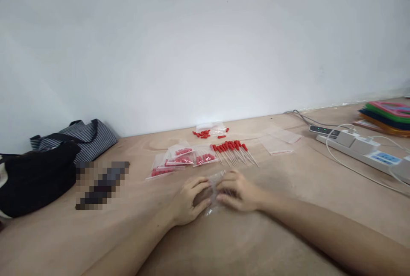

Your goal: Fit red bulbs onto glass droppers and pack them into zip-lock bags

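Between my hands, low over the table, is a clear plastic zip bag. My left hand pinches its left side with thumb and fingers. On its right side my right hand has its fingers curled round the plastic. Whether anything lies inside the bag I cannot tell. Just beyond my hands a row of thin pale sticks with red tips fans out on the table. Several clear bags holding red tips lie left of the sticks. Farther back, loose red tips are scattered by another clear bag.
Flat clear bags lie right of the sticks. A white power strip with plugs and cables stands at the right, near stacked coloured frames. At the left are a striped bag, a black cloth bag and a blurred dark object.
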Available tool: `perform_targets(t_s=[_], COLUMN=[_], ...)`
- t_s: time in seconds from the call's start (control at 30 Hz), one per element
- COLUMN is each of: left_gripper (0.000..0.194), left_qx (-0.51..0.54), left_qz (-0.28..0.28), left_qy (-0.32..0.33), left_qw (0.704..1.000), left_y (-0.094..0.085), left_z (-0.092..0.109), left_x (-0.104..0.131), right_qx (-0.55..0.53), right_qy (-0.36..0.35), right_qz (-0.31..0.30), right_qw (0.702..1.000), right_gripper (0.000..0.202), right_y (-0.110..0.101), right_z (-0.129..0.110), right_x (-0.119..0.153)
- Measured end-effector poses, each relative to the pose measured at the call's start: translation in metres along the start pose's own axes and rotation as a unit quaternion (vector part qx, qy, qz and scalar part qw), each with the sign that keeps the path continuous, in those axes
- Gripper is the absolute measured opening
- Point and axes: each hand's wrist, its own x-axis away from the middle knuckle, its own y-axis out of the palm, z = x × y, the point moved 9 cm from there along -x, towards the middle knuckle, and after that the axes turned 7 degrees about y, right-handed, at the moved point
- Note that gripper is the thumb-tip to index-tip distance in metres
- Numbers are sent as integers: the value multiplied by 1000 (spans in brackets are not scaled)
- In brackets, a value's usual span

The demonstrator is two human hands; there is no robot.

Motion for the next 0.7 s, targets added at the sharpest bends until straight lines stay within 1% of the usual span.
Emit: perform_targets(t_s=[0.03, 0.07, 0.1, 0.13, 0.2, 0.23, 0.3, 0.4, 0.47, 0.53, 0.6, 0.7], left_gripper=[31, 33, 34, 34, 34, 34, 32, 37, 49, 58, 60, 60], left_qx=[3, 4, 6, 10, 22, 28, 29, 14, 10, 11, 11, 11], left_qz=[-20, -34, -47, -57, -72, -78, -72, -33, -25, -43, -61, -75], left_qy=[-10, -18, -24, -27, -22, -19, -23, -62, -85, -87, -82, -85], left_qw=[1000, 999, 999, 998, 997, 996, 997, 997, 996, 995, 995, 994], left_y=[4, 6, 8, 8, 7, 7, 6, 6, 13, 23, 30, 32], left_z=[-1, -3, -5, -6, -7, -7, -6, -6, -6, -4, -2, -1], left_x=[0, 0, 1, 1, 0, -1, -3, -4, -3, -1, 0, 0], right_qx=[-3, 1, 8, 18, 62, 74, 90, 103, 112, 118, 119, 113], right_qy=[53, 122, 196, 278, 433, 457, 485, 506, 522, 532, 536, 530], right_qz=[32, 70, 93, 109, 102, 104, 96, 79, 68, 58, 52, 56], right_qw=[998, 990, 976, 954, 893, 880, 864, 853, 843, 836, 834, 839], right_gripper=[17, 17, 17, 17, 16, 20, 29, 36, 37, 36, 36, 37], right_y=[-10, -21, -30, -38, -47, -52, -55, -52, -48, -42, -38, -36], right_z=[20, 44, 70, 97, 144, 157, 175, 188, 193, 195, 195, 191], right_x=[-4, -7, -8, -8, -2, -4, -8, -16, -18, -19, -20, -23])
